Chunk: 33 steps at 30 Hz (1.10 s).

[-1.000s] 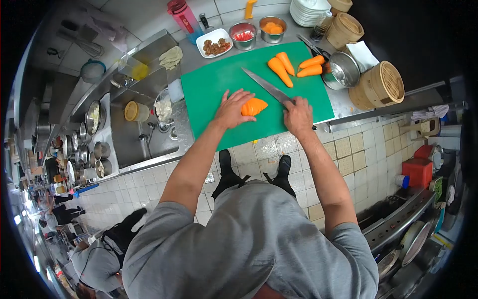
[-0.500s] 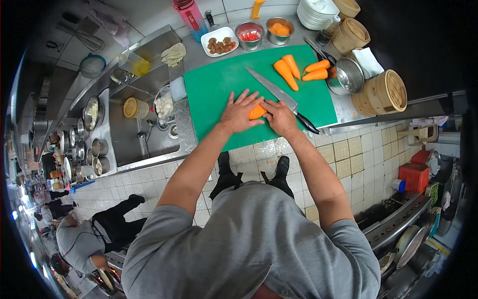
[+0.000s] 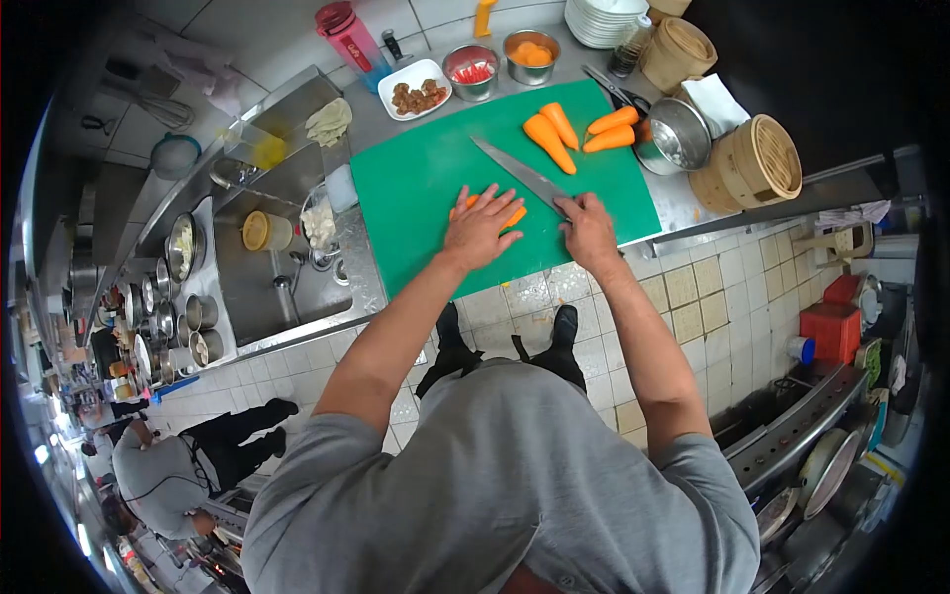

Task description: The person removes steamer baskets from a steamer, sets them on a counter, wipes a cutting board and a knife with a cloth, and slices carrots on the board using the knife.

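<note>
My left hand (image 3: 479, 232) lies flat with spread fingers over a piece of carrot (image 3: 515, 217). Orange shows on both sides of the fingers; the middle is covered. On the right, my right hand (image 3: 591, 236) is closed around the handle of a large kitchen knife (image 3: 522, 172), hiding the handle. The blade points away to the upper left, low over the green cutting board (image 3: 416, 168). Several whole peeled carrots (image 3: 550, 142) rest at the far right of the board.
Behind the board stand a white dish of brown pieces (image 3: 416, 91), a bowl of red strips (image 3: 471, 74) and a bowl of carrot pieces (image 3: 531, 57). A metal bowl (image 3: 673, 137) and bamboo steamers (image 3: 747, 168) are right. Left is a sink (image 3: 252, 287). Another person (image 3: 163, 475) stands lower left.
My right hand has left the carrot and closed on the knife handle. My left hand stays over the carrot, with more orange visible left of the fingers. The view has shifted slightly.
</note>
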Motion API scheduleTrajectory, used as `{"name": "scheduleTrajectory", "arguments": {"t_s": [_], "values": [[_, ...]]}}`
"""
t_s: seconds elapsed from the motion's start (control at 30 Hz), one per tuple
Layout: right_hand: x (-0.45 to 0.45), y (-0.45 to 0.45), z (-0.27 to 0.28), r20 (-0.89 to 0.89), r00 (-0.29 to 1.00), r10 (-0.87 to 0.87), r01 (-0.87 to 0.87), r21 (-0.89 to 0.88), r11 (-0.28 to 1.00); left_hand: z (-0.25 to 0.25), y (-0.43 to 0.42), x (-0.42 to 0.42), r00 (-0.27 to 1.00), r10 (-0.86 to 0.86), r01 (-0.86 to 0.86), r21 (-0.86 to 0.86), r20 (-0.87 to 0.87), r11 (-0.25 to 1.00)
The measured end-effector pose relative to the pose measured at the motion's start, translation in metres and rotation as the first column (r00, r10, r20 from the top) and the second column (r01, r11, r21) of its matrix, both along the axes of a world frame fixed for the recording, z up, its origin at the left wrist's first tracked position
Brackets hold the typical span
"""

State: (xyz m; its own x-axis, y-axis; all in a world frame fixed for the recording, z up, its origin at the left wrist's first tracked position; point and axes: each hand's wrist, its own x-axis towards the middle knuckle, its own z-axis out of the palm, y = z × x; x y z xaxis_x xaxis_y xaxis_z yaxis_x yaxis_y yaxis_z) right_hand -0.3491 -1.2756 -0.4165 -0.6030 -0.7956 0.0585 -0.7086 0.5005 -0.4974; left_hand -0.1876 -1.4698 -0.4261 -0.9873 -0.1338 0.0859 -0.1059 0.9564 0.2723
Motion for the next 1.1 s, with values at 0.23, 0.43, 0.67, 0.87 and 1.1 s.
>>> {"name": "scheduleTrajectory", "arguments": {"t_s": [0.23,0.43,0.67,0.87,1.1], "values": [[0.001,0.007,0.003,0.072,0.997,0.023,-0.027,0.047,0.999,-0.009,0.012,-0.020,0.972,0.196,-0.194,-0.030,0.133,0.981],[-0.002,0.012,0.021,0.047,0.999,0.003,-0.006,0.067,0.998,0.004,0.003,0.001,0.977,0.202,-0.197,-0.078,0.066,0.977],[0.010,0.006,0.038,0.153,0.988,-0.027,-0.013,0.254,0.967,-0.002,-0.006,0.012,0.969,0.200,-0.191,-0.070,0.145,0.979],[0.032,-0.002,0.032,0.113,0.993,0.028,-0.062,0.314,0.948,0.007,-0.041,0.019,0.968,0.251,-0.252,0.163,0.026,0.954],[0.047,-0.018,0.069,0.161,0.985,0.056,-0.136,0.544,0.828,0.038,-0.032,-0.011,0.953,-0.024,-0.036,0.191,0.300,0.981]]}}
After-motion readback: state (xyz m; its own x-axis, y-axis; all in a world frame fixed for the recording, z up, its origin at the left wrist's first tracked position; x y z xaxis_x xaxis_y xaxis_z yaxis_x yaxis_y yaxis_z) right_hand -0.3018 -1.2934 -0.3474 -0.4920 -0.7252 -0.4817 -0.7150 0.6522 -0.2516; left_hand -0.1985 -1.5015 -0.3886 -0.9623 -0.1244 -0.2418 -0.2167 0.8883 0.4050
